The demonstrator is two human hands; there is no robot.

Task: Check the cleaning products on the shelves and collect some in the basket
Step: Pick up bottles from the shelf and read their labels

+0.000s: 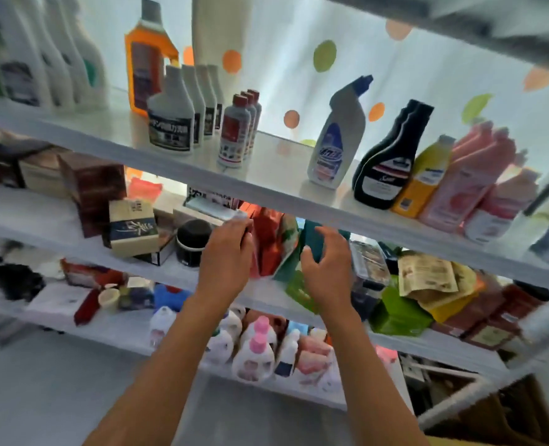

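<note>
Both hands at red pouch point(268, 243), mid shelf: left hand point(226, 255) grips its left side; right hand point(326, 268) fingers relaxed w/ nothing held, just right.

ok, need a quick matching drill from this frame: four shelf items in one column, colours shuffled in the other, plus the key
Items:
1. tall jug, upper shelf, left
2. angled-neck bottle
3. round jar beside the left hand
4. pouch at the right hand

Colours:
A. black
B. teal
C. orange
D. white with blue cap

Pairs: 1-C, 2-D, 3-A, 4-B
</note>
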